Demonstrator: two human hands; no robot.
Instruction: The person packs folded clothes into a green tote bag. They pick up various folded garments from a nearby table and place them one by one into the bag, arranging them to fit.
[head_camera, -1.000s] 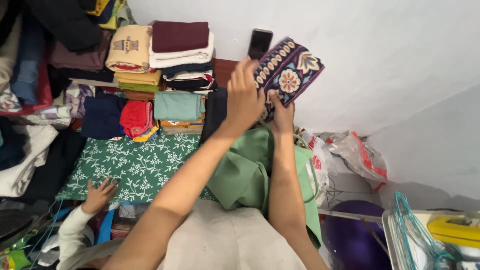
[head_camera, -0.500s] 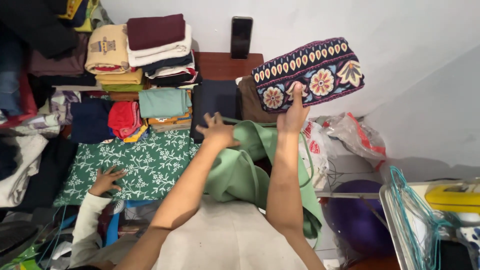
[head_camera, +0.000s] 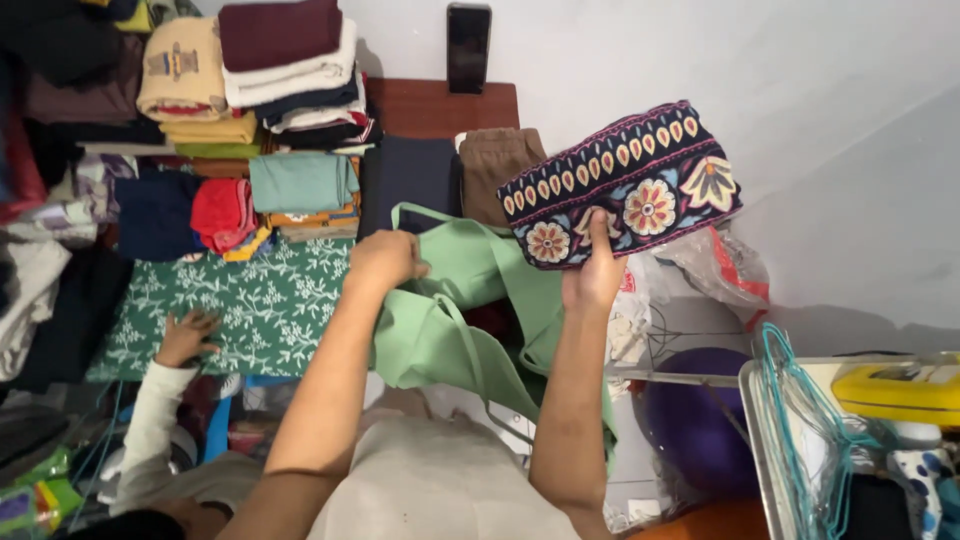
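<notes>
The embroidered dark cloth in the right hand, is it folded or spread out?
Folded: the embroidered cloth forms a compact thick bundle, held up by the right hand.

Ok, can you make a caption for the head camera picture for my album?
Right hand lifts a folded dark floral-embroidered cloth while left hand grips a light green fabric garment.

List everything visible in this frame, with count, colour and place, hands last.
embroidered cloth: one, dark with floral pattern, held up at right
green garment: one, light green, centre, in front of the person
phone: one, black, leaning on wall
folded clothes stack: several, mixed colours, top left
patterned cloth: one, green with white leaves, left
hangers: several, teal, lower right
another person's hand: one, on patterned cloth
left hand: gripping green garment
right hand: holding embroidered cloth
</notes>
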